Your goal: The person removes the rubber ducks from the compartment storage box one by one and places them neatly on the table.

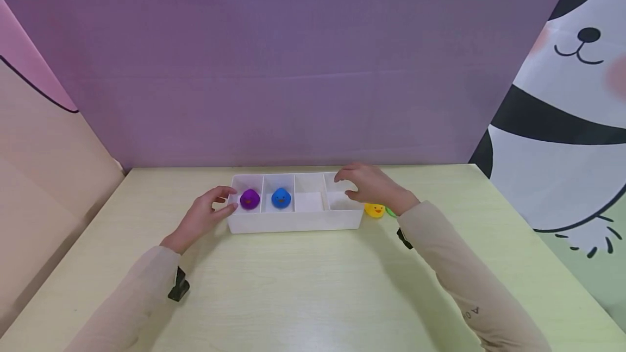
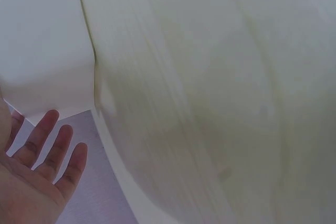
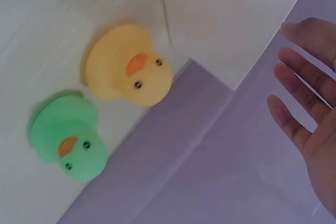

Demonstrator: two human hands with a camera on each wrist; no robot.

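Note:
A white four-compartment tray (image 1: 293, 222) stands on the table. Its leftmost compartment holds a purple duck (image 1: 250, 198), and a blue duck (image 1: 281, 198) sits in the one beside it; the two right compartments hold nothing. My left hand (image 1: 230, 200) is at the tray's left end with straight fingers (image 2: 50, 148) beside the tray corner (image 2: 47, 66). My right hand (image 1: 343, 187) hovers over the tray's right end, fingers (image 3: 302, 95) relaxed and holding nothing. A yellow duck (image 1: 375, 210) (image 3: 128, 72) and a green duck (image 1: 391, 212) (image 3: 68, 142) lie on the table just right of the tray (image 3: 231, 19), under my right wrist.
The pale wooden table (image 1: 303, 281) is backed by a purple wall (image 1: 293, 69). A panda-print curtain (image 1: 562, 124) hangs at the right and a beige panel (image 1: 44, 167) at the left.

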